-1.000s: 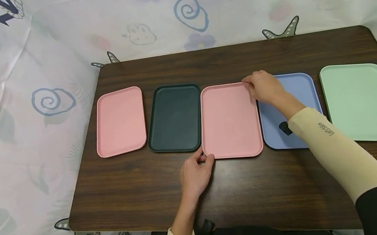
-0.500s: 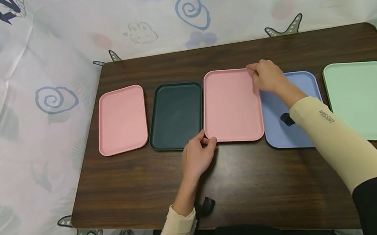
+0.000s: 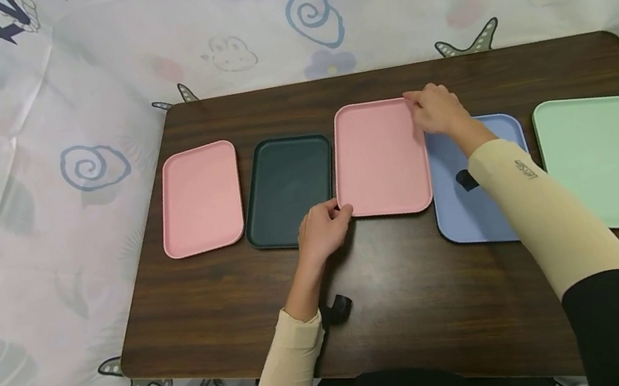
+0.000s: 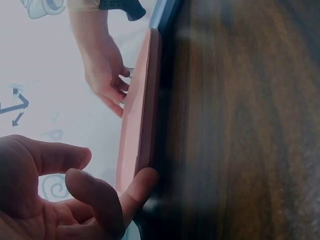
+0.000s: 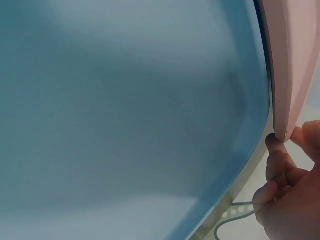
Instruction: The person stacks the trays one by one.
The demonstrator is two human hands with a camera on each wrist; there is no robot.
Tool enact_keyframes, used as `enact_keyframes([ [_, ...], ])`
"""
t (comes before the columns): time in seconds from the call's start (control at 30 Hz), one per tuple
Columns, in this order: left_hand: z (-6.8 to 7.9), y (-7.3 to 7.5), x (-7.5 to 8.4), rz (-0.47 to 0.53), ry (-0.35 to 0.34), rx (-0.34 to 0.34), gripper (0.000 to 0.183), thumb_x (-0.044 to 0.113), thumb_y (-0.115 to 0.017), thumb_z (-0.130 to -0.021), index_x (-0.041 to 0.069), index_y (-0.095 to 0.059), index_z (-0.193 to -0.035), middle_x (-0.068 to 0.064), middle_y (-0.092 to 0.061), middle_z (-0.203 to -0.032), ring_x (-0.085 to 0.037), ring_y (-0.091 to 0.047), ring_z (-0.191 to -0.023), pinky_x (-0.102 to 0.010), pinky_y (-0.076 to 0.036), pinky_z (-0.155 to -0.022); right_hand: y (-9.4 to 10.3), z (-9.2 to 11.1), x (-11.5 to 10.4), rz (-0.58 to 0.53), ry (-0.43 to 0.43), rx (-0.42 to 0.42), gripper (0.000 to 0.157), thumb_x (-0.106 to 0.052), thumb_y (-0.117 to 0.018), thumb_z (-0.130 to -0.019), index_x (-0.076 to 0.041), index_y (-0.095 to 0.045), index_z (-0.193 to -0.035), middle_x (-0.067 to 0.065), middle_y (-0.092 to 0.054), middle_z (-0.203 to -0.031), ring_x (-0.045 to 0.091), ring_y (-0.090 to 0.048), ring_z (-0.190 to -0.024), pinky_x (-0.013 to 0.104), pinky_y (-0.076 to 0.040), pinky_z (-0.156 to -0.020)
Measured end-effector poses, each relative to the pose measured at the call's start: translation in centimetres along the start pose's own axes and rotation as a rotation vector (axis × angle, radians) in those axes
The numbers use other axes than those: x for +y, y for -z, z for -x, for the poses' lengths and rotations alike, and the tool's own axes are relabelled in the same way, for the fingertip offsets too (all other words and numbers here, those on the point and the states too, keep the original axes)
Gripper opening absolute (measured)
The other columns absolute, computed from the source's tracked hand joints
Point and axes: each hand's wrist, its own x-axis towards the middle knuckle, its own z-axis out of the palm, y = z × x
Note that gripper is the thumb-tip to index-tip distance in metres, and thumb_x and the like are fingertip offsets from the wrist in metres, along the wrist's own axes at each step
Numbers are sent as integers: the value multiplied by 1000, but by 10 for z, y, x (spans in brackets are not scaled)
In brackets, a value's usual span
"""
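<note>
A pink rectangular tray [image 3: 380, 161] in the middle of the row is held by both hands at opposite corners. My left hand [image 3: 324, 230] pinches its near left corner; in the left wrist view a fingertip [image 4: 145, 182] lies against that corner. At its far right corner my right hand [image 3: 441, 109] grips the rim, with thumb and fingers [image 5: 276, 145] on either side in the right wrist view. The left wrist view shows the pink tray [image 4: 137, 110] edge-on, its side toward the dark tabletop. My right forearm crosses over the blue tray [image 3: 461, 213], hiding part of it.
Left of the held tray lie a dark green tray [image 3: 287, 186] and a smaller pink tray [image 3: 201, 200]. A light green tray [image 3: 608, 159] lies at the right. All are on a brown wooden table [image 3: 425, 309], with a printed white curtain [image 3: 259, 25] behind.
Both hands have moved the middle pink tray away from the body, toward the table's back edge. Its near edge now sits farther back than those of the neighbouring trays, which have stayed put.
</note>
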Motion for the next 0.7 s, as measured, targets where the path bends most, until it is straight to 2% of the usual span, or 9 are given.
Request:
enact_keyframes([
  [0.03,-1,1,0,0,4,4,43,35,-56,-91,9,-66,-123,6,-67,-73,-12,-55,-59,-28,-40,-59,-1,-1,0,-5,-1,-4,49,-20,-29,-99,-4,-41,-144,30,-50,-116,41,-42,-102,53,-35,-79],
  [0.17,-5,3,-2,-14,-6,25,32,35,-56,-91,10,-72,-104,6,-63,-68,-14,-50,-58,-28,-37,-56,-4,-7,-2,-24,-12,-21,51,-23,-27,-100,-5,-37,-146,32,-45,-126,45,-38,-112,59,-31,-87],
  [0.27,-7,3,-2,-23,-12,34,26,34,-56,-91,12,-70,-84,6,-58,-61,-14,-48,-55,-29,-34,-53,-7,-10,-3,-29,-18,-33,51,-21,-27,-99,-6,-35,-147,31,-41,-134,46,-35,-119,62,-28,-92],
  [0.4,-8,2,-2,-33,-6,47,27,34,-56,-90,15,-66,-73,7,-56,-56,-14,-48,-54,-30,-35,-53,-8,-12,-5,-25,-24,-42,52,-21,-29,-99,-6,-33,-148,31,-39,-138,47,-33,-123,63,-26,-95],
  [0.53,-9,1,-2,-34,-3,58,25,34,-56,-90,16,-68,-78,8,-56,-58,-14,-49,-57,-29,-36,-55,-8,-13,-5,-27,-21,-41,51,-23,-28,-101,-6,-34,-148,30,-41,-136,46,-35,-119,62,-27,-93],
  [0.7,-7,1,-1,-31,7,55,28,35,-56,-90,12,-72,-96,4,-63,-64,-15,-53,-62,-30,-40,-61,-9,-12,-6,-36,-30,-61,51,-25,-26,-102,-7,-32,-149,28,-41,-137,45,-34,-119,61,-26,-95],
])
